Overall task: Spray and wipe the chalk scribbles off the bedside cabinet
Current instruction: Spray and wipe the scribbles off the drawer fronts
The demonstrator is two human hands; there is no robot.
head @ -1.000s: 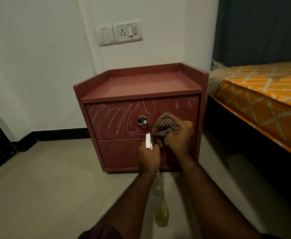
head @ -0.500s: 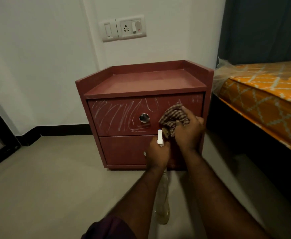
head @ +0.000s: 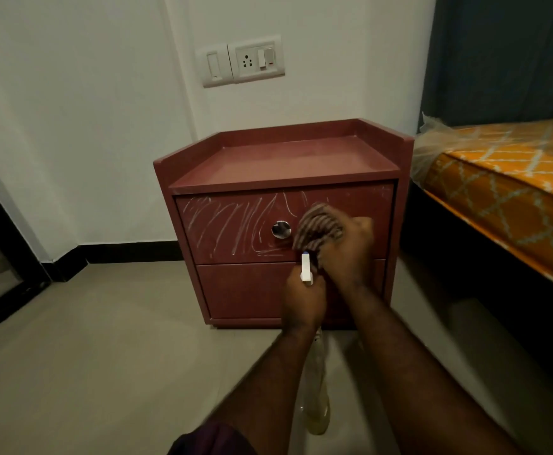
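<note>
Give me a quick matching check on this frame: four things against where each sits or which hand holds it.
Things:
1. cloth
2. spray bottle
3. knob
4. chalk scribbles

States:
A. held in the left hand, nozzle up
B. centre of the upper drawer front
C. bunched in the right hand against the upper drawer
D. white lines over the drawer's left half

Pairs: 1-C, 2-A, 3-B, 4-D.
</note>
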